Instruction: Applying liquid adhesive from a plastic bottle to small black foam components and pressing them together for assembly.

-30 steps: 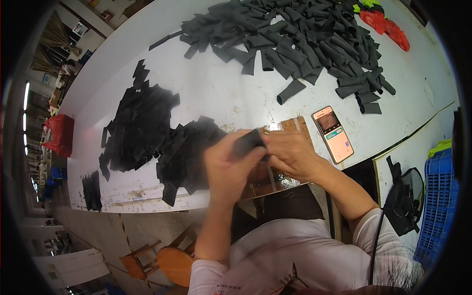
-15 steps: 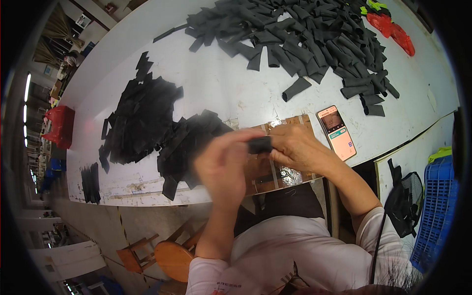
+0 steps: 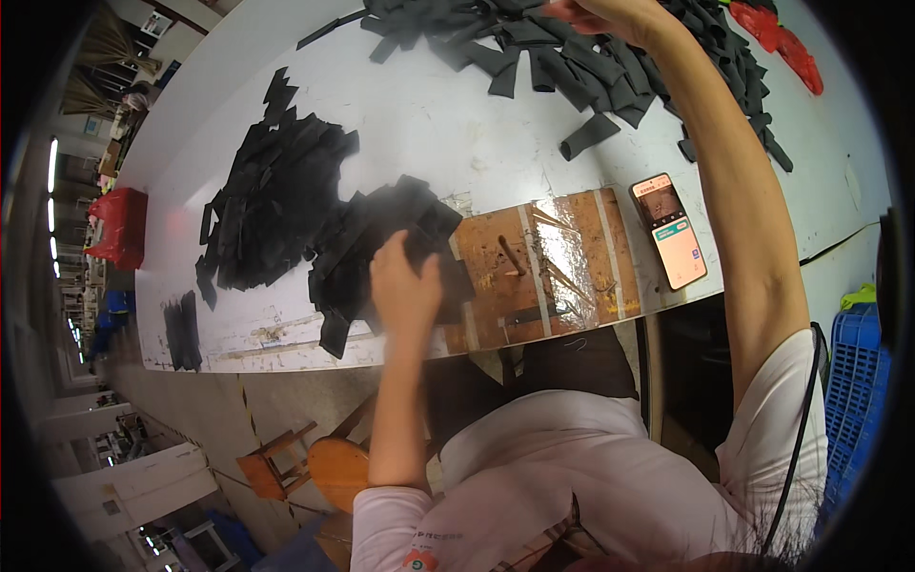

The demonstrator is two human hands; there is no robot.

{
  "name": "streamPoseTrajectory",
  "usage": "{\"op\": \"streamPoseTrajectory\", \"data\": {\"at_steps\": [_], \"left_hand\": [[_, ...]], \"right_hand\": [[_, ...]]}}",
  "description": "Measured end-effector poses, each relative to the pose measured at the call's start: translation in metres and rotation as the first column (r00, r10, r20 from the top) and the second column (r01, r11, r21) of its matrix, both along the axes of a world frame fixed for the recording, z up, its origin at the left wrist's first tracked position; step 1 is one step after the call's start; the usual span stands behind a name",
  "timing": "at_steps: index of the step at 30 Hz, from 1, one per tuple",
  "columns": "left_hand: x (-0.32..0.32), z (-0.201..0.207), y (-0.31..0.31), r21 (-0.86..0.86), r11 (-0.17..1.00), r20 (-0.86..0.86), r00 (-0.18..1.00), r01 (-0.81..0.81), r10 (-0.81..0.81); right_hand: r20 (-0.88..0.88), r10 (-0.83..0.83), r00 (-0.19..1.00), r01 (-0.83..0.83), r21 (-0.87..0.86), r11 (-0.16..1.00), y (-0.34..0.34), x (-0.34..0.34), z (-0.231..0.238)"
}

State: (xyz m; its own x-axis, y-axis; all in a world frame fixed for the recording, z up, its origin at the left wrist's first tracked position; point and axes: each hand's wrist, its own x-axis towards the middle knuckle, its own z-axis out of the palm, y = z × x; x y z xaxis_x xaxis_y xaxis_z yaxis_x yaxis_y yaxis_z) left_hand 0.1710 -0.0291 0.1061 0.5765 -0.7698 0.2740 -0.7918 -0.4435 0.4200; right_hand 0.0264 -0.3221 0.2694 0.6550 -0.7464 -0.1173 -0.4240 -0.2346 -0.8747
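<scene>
Your left hand at black strips, right hand far: can't tell grips | loose tube slants far-right, mouth near-left | blue crate: lime cloth atop

Right arm outstretched, left hand nearer, thumb apart

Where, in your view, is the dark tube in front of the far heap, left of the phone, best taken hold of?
Perhaps pinch the tube across its middle, from the near side: it lies slanted, its open end toward the near left, with white tabletop before it and the heap close behind.
</scene>
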Motion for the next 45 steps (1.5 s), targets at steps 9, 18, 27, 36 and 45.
{"op": "streamPoseTrajectory", "data": {"at_steps": [9,18,27,36,45], "left_hand": [[0.018,-0.028,0.020,0.052,0.997,0.130,0.990,-0.057,0.050],[-0.033,0.032,0.051,-0.084,0.832,0.279,0.815,0.548,-0.509],[-0.079,0.032,0.088,-0.523,0.851,-0.361,0.918,-0.055,-0.163],[-0.089,0.039,0.083,-0.450,0.826,-0.881,0.319,-0.339,-0.349],[-0.092,0.043,0.077,-0.387,0.840,-0.884,0.413,-0.381,-0.220]], "right_hand": [[0.257,0.206,0.944,-0.267,0.228,0.936,0.159,-0.053,-0.083],[0.383,0.006,0.924,-0.352,0.843,0.406,0.230,-0.019,-0.148],[0.381,-0.415,0.826,-0.378,0.921,0.093,0.251,-0.013,-0.150],[0.397,-0.456,0.797,-0.321,0.917,0.237,0.263,-0.017,-0.144],[0.473,-0.419,0.775,-0.357,0.875,0.327,0.265,-0.016,-0.149]]}}
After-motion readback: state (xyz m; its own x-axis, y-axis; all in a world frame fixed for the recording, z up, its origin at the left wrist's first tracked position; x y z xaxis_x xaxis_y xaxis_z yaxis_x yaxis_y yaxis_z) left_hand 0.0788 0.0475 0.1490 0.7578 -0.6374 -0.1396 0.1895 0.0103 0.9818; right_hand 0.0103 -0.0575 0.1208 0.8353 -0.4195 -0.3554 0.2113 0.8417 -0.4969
